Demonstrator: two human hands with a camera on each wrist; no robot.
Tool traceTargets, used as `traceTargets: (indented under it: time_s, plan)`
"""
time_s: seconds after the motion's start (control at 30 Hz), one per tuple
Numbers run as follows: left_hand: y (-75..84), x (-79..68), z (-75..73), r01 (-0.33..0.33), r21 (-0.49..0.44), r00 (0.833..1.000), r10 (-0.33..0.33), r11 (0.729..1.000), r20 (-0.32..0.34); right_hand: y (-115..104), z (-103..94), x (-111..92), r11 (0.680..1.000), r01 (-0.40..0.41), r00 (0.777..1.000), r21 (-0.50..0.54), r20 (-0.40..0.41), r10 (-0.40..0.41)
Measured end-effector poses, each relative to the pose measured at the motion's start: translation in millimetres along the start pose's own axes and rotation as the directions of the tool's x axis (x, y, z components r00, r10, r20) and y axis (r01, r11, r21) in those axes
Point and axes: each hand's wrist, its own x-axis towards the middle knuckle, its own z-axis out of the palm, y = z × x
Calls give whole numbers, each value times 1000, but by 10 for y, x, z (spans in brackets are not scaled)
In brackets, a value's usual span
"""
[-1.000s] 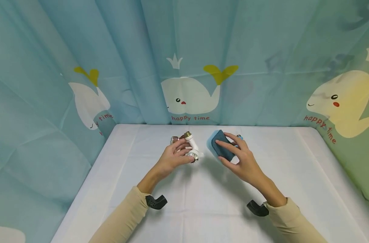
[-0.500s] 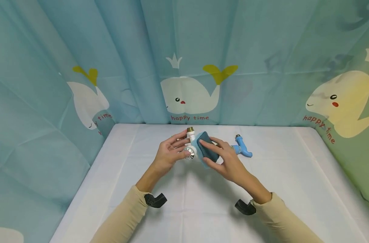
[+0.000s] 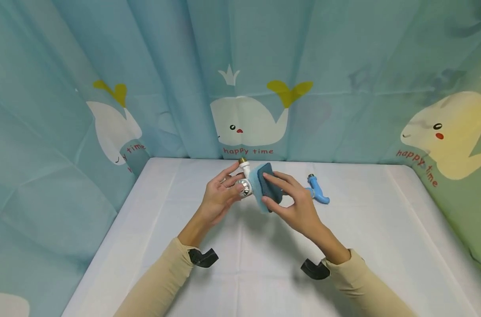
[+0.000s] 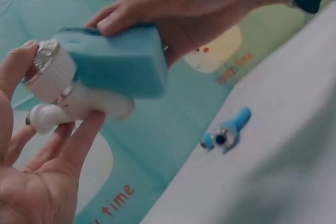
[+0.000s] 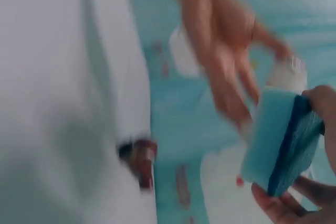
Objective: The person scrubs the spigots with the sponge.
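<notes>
A white tap (image 3: 246,171) with a silver knob and a brass threaded end is held up above the table by my left hand (image 3: 216,199). The thumb lies at the knob, and the fingers reach behind the body. My right hand (image 3: 300,207) grips a sponge (image 3: 270,187), light blue with a dark scouring side, between thumb and fingers. Its light blue side lies against the white tap, as the left wrist view (image 4: 118,64) also shows. The sponge hides part of the tap's body. The right wrist view is blurred.
On the white table (image 3: 240,273), a blue tap (image 3: 319,191) lies right of the right hand. A reddish-brown tap (image 5: 144,163) lies on the table near the curtain, blurred in the right wrist view. Pale blue whale-print curtain (image 3: 165,79) borders the table's back and sides.
My right hand has moved left with the sponge and brought it against the white tap, uncovering the blue tap. My left hand has raised and turned the white tap slightly.
</notes>
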Motion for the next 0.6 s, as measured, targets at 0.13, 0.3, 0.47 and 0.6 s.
traceTargets:
  time_s: [0.13, 0.3, 0.47, 0.6]
  plan:
    - [20, 29, 34, -16, -28, 997, 14, 999, -71, 14, 38, 16, 998, -31, 999, -56, 20, 33]
    - [21, 49, 64, -31, -54, 992, 25, 998, -121, 65, 58, 33, 992, -120, 993, -41, -14, 119]
    - [4, 54, 96, -34, -29, 993, 31, 999, -118, 49, 108, 25, 988, -152, 988, -38, 0, 153]
    - [-10, 48, 80, -35, -24, 991, 32, 999, -128, 58, 106, 11, 980, -198, 980, -7, -40, 197]
